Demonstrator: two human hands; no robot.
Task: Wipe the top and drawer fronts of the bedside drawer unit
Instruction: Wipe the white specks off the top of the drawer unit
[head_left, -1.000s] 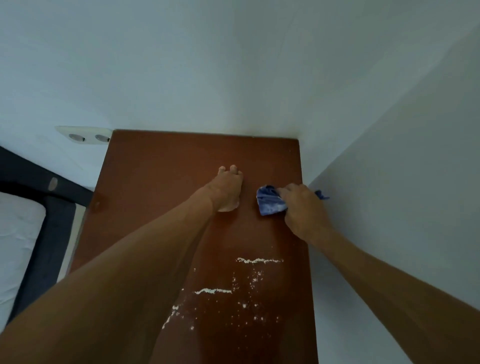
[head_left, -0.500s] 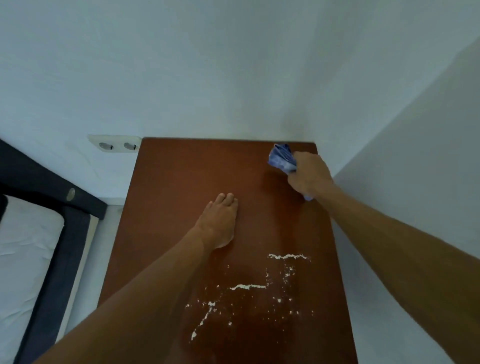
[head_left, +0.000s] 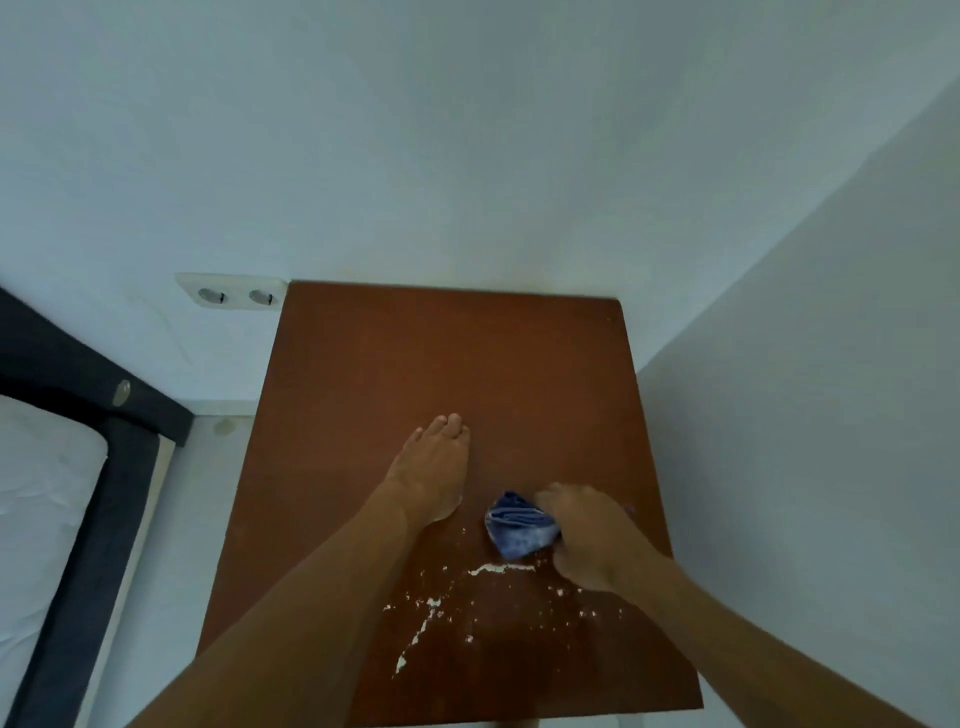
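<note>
The reddish-brown top of the bedside drawer unit (head_left: 415, 364) fills the middle of the head view, seen from above. Its drawer fronts are hidden. My left hand (head_left: 434, 470) lies flat on the top near its middle, fingers together and pointing to the wall, holding nothing. My right hand (head_left: 589, 535) is closed on a bunched blue cloth (head_left: 517, 530) pressed on the top, right of my left hand. White powder and crumbs (head_left: 498, 569) lie scattered just in front of the cloth, towards the near edge.
White walls meet in a corner behind and close along the right side of the unit. A double wall socket (head_left: 234, 296) sits at its back left. A bed with a dark frame (head_left: 104, 405) and white mattress (head_left: 36, 493) stands left, across a strip of pale floor.
My right hand has pulled the blue cloth from the back right corner of the top towards me, down to the white powder. My left hand has stayed flat on the top.
</note>
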